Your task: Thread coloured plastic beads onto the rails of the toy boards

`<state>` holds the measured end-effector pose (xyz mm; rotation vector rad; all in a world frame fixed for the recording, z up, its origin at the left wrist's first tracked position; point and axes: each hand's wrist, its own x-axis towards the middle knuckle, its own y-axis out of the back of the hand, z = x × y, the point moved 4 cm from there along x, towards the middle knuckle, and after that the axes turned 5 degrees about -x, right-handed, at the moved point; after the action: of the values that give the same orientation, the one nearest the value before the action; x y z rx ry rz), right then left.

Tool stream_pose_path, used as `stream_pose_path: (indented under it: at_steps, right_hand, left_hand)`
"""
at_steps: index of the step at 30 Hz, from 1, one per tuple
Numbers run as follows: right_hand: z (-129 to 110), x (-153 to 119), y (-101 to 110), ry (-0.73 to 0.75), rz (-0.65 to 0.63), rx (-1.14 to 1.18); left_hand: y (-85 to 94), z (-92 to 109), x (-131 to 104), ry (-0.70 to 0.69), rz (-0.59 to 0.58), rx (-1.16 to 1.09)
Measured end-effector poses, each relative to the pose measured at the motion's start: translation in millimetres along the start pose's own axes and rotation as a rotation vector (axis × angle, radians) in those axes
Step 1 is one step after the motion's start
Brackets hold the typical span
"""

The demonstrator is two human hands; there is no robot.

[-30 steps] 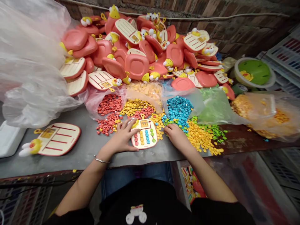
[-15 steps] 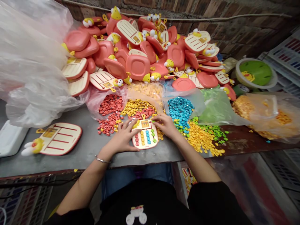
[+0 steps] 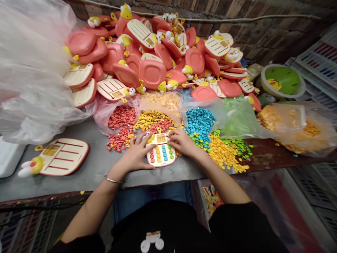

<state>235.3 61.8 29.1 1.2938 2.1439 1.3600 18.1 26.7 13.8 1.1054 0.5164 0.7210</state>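
Note:
A cream board (image 3: pixel 161 163) with columns of red, yellow, blue and green pieces lies flat on the grey table, its yellow chick head at the upper left. My left hand (image 3: pixel 137 151) grips its left side, thumb along the lower edge and fingers over the head end. At the board's upper right is my right hand (image 3: pixel 182 142), its fingertips pinched together over the top of the green column; anything between them is too small to make out. Just behind the board lie loose red pieces (image 3: pixel 121 137) and yellow pieces (image 3: pixel 150 118).
Behind, many red-backed boards (image 3: pixel 152 73) are heaped against a brick wall. Another board (image 3: pixel 68 156) lies at left near a plastic bag (image 3: pixel 39 70). Blue pieces (image 3: pixel 200 121), yellow pieces (image 3: pixel 226 153) and green pieces (image 3: pixel 240 147) spread to the right, near a green-lined bowl (image 3: pixel 283 80).
My right hand's fingertips have shifted slightly down along the green column and drawn closer together. My left hand keeps its hold on the board. The whole view has shifted a little.

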Motion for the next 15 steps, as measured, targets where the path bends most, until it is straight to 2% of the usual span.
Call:
stream_pose_path:
  at_steps: [3, 6, 8, 11, 15]
  right_hand:
    - [-2, -28, 13, -0.130, 0.009, 0.069]
    - [-1, -60, 12, -0.301, 0.032, -0.099]
    - [-3, -74, 2, -0.350, 0.030, -0.246]
    - [-10, -82, -11, -0.342, 0.102, -0.349]
    - [-18, -87, -17, -0.244, 0.236, -0.368]
  left_hand:
    - [0.0, -1, 0, 0.012, -0.012, -0.004]
    - [-0.6, -1, 0, 0.012, -0.016, -0.012]
    - [-1.0, -1, 0, 0.010, -0.012, -0.023]
    - [-1.2, -1, 0, 0.010, -0.004, -0.038]
    - [-1.1, -2, 0, 0.004, -0.004, -0.042]
